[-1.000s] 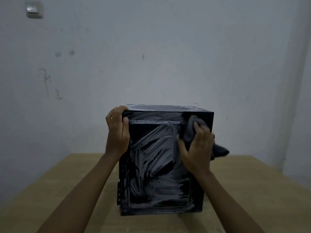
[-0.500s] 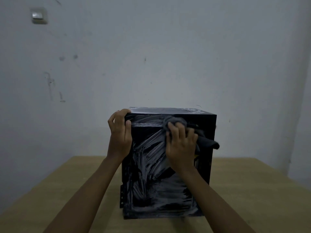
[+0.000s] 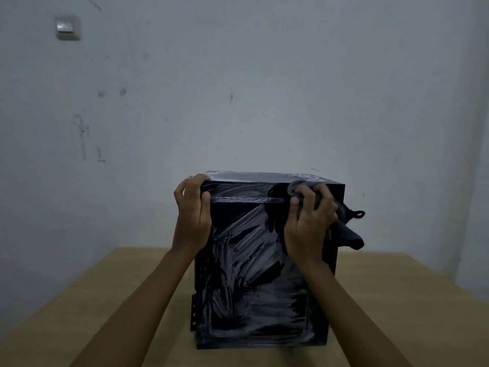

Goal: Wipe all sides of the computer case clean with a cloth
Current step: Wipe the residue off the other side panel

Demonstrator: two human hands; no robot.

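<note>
A black computer case (image 3: pixel 254 287) stands upright on a wooden table (image 3: pixel 397 300), its near side streaked with white smears. My left hand (image 3: pixel 191 215) grips the case's upper left edge, fingers curled around the corner. My right hand (image 3: pixel 309 221) presses a dark grey cloth (image 3: pixel 346 234) against the upper right part of the near side. Part of the cloth bunches above my fingers at the top edge, and a loose end with a small loop hangs off to the right of the case.
A pale wall rises close behind the table. A light switch (image 3: pixel 66 26) is mounted high on the wall at the left. The table's back edge runs just behind the case.
My right hand slid the cloth left across the upper near side, then back right and up to the top right edge. My left hand kept its grip.
</note>
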